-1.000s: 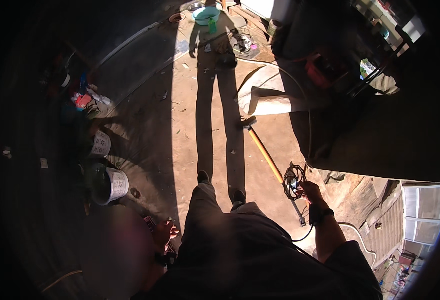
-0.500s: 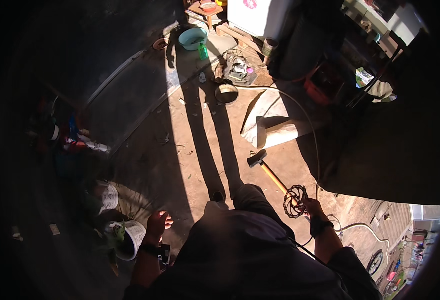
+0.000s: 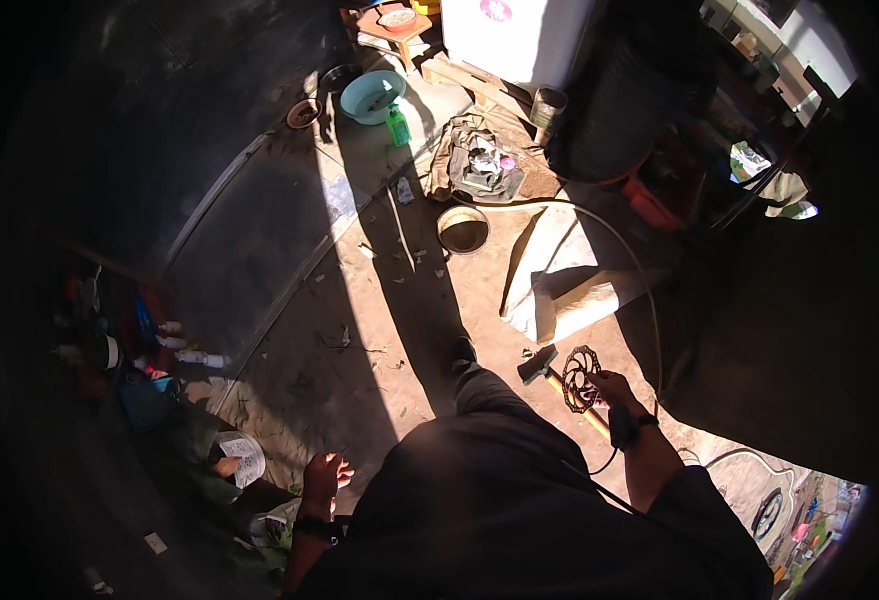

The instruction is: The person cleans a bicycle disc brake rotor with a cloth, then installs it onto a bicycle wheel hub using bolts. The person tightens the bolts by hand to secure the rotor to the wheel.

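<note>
At four o'clock from the view's centre, a yellow-handled hammer (image 3: 539,367) lay on the ground; overlapping its handle, a slotted disc (image 3: 580,364) was pinched edgewise by the right hand (image 3: 615,390). At seven, the left hand (image 3: 324,474) curled loosely, contents indistinguishable.

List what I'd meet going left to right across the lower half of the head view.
White bucket → left hand → hammer head → black slotted disc → right hand → wheel.
</note>
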